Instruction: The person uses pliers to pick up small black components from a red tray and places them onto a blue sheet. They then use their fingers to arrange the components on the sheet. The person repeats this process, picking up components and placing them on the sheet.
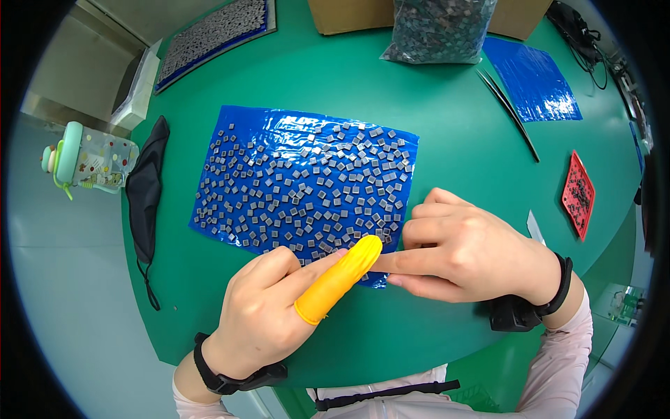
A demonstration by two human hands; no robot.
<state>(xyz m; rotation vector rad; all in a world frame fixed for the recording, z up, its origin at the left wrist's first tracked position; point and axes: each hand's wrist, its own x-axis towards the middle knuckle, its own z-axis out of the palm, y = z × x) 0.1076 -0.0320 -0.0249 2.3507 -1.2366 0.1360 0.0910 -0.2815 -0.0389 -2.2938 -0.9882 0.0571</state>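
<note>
A blue film sheet (241,122) lies on the green table, with many small grey square pieces (307,188) scattered over it. My left hand (269,304) is at the sheet's near edge, fingers bent, one digit covered by a yellow finger cot (338,279) that reaches over the sheet. From the right, my right hand (467,248) meets it at the near right corner. Its index finger points left and touches or passes under the cot's tip; the thumb lies just below and the other fingers are curled. Whatever is between the fingertips is hidden.
Black tweezers (513,112), another blue sheet (541,80) and a red tray (578,199) of small dark bits lie right. A bag of pieces (443,28) stands by cardboard at the back. On the left are a black mask (145,199), a bottle (105,159) and a piece-covered board (213,38).
</note>
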